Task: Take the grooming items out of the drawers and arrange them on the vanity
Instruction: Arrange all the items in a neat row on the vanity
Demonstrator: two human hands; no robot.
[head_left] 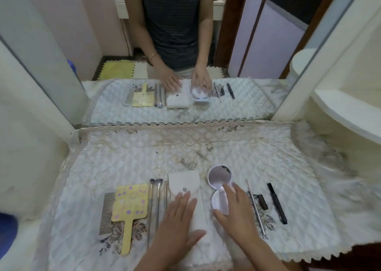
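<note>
A round white hinged compact mirror lies open just right of the frame's centre. Its glass lid is tipped back toward the top of the picture and its base is nearer the bottom edge. The right hand is cupped narrowly round that base, thumb on the rim nearest the frame's centre and fingers curled over the far rim. The left hand lies wide and flat, fingers straight, on the lower part of a white snap-flap fabric pouch just beside the compact.

The compact is probably light and stiff, with smooth plastic that could slip. Its glass is the fragile part, and so is the hinge if the lid is pushed further back. The base rim looks the sound place to hold it, fingers kept off the glass (smudges aside). The pouch looks soft and limp, best slid flat or lifted from underneath.

The rest of the row sits on the white quilted cloth covering the vanity:
- **Lower left:** a fine-toothed metal comb touches a yellow paddle-shaped hand mirror with pastel spots.
- **Between paddle and pouch:** several thin metal-handled tools lie side by side.
- **Lower right:** a slim metal pick, a short dark brush and a black stick-shaped applicator.
</note>
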